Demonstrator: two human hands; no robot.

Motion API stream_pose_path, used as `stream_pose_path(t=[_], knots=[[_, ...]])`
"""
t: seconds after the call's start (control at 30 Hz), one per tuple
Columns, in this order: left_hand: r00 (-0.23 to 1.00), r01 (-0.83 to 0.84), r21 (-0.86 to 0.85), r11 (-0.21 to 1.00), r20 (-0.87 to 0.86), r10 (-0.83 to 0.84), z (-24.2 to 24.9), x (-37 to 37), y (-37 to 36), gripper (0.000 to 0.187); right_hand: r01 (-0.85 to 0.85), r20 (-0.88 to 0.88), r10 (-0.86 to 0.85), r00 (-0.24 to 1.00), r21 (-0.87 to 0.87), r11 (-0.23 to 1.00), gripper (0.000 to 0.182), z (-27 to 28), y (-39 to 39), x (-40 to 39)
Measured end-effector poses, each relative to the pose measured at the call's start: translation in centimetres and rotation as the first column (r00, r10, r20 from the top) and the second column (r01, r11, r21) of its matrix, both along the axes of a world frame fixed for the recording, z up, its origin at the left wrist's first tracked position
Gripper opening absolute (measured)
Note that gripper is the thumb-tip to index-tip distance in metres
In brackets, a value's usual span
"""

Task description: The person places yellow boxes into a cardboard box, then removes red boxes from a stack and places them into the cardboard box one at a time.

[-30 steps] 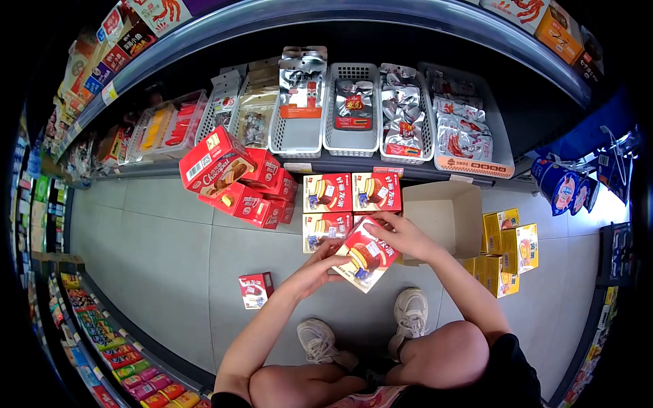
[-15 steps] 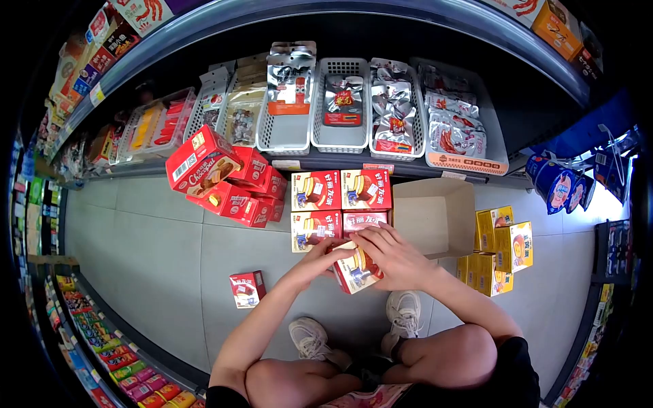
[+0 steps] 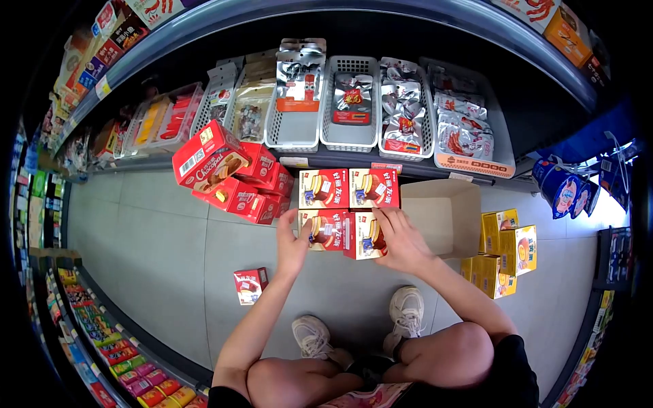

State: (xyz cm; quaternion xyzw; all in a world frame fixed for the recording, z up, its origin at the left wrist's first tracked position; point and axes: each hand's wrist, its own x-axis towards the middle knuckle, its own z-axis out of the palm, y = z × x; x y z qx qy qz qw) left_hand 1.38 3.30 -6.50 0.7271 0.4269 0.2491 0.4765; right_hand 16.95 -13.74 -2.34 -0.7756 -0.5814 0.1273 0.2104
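The right hand [image 3: 400, 239] grips a red pie box [image 3: 366, 236] along its right edge, fingers spread over its face, pressing it into the lower row of a stack on the floor. The left hand [image 3: 292, 246] rests open against the left edge of the neighbouring box [image 3: 325, 229], thumb up its side, not closed around it. Two more matching boxes [image 3: 348, 188] stand just above, touching these. Right of the stack sits an open carton [image 3: 442, 214], and further right yellow boxes [image 3: 507, 248]. To the left lean Chocopie boxes [image 3: 228, 173]; a small red box [image 3: 249, 285] lies alone nearer. Beyond, a shelf [image 3: 408, 166] carries white baskets [image 3: 350, 102] of foil packs.
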Motion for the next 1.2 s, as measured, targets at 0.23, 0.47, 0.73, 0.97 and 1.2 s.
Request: stream_pose_path(t=[0.23,0.47,0.73,0.97,1.2], knots=[[0.978,0.176,-0.377,0.909,0.172,-0.118,0.1,0.1,-0.4,0.044,0.032,0.046,-0.032,0.998,-0.008,0.999,0.081,0.0,-0.2,0.7],[0.973,0.224,-0.021,0.974,-0.058,-0.225,-2.5,-0.9,0.0,0.051,0.000,0.150,0.003,0.989,-0.023,1.000,0.079,-1.0,0.1,0.6],[0.985,0.147,-0.302,0.942,-0.045,-0.168,-2.1,-1.2,0.1,0.052,-0.042,0.173,0.040,0.984,0.012,0.999,0.077,-3.4,0.6,-0.1],[0.975,0.129,-0.371,0.920,-0.123,-0.186,-3.4,-1.7,0.6,0.055,-0.138,0.287,0.134,0.949,-0.007,0.990,0.074,-4.2,0.4,0.3],[0.974,0.121,-0.409,0.905,-0.126,-0.187,-2.5,-1.5,0.5,0.055,-0.359,0.320,0.305,0.897,0.121,0.926,0.046,-2.5,-3.4,-2.5]])
